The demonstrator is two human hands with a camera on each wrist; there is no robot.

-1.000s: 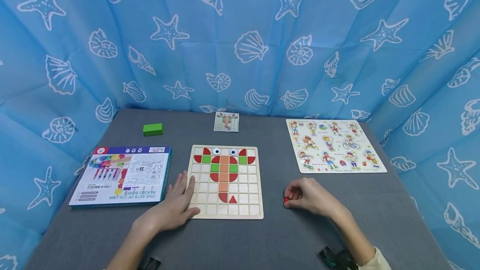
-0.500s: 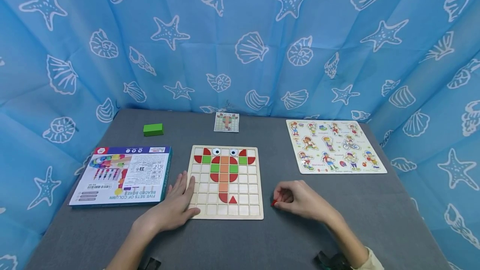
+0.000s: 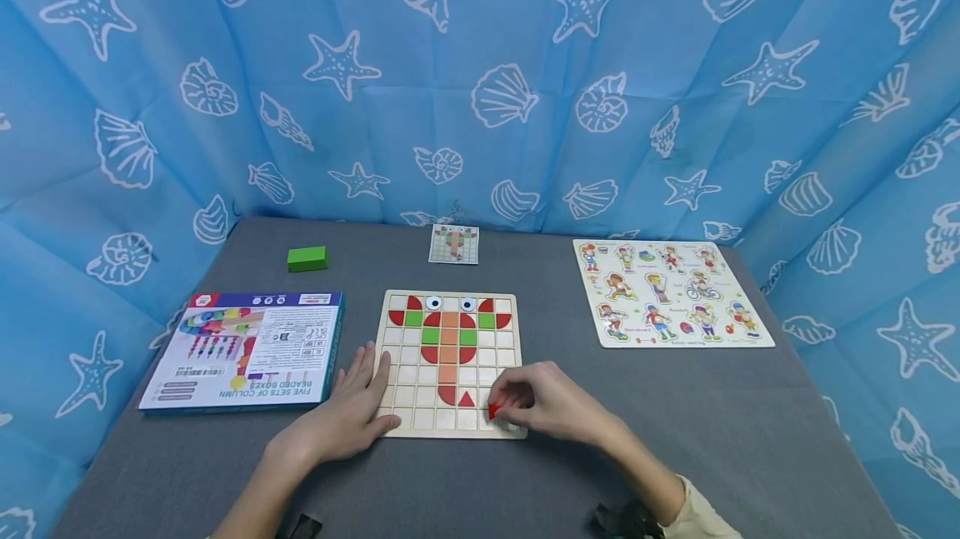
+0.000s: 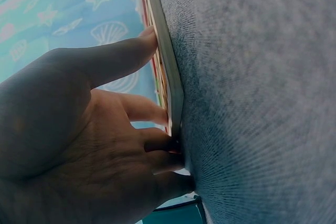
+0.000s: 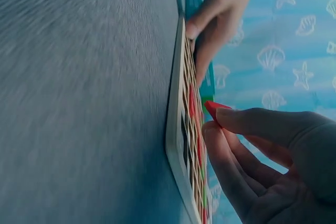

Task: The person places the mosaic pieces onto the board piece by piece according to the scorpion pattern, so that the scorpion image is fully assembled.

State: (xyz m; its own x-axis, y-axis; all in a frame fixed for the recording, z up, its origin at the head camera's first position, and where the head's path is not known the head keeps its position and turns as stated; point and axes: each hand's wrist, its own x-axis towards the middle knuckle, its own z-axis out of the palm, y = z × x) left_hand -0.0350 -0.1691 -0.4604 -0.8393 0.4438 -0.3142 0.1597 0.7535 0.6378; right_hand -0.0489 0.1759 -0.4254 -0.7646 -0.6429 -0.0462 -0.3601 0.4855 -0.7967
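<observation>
A wooden grid board (image 3: 487, 421) lies on the grey table, with red, green and orange pieces and two googly eyes set in its squares. Along its left edge rests my left hand (image 3: 347, 416), fingers straight; in the left wrist view the thumb and fingers touch the board's side (image 4: 169, 66). Over the lower right squares, my right hand (image 3: 551, 402) pinches a small red piece (image 5: 214, 108) between thumb and forefinger; the fingers partly hide its shape. A red triangle (image 3: 467, 399) sits in the board just left of that piece.
Left of the board lies a flat beaded-toy box (image 3: 292, 356), with a green block (image 3: 307, 259) behind it. A small pattern card (image 3: 453, 244) is at the back. A picture puzzle board (image 3: 637, 335) lies at the right rear. A blue shell-print curtain (image 3: 480, 147) surrounds the table.
My right hand has moved left across the table with the red piece, from beside the board to over its lower right squares. The left hand has stayed where it was.
</observation>
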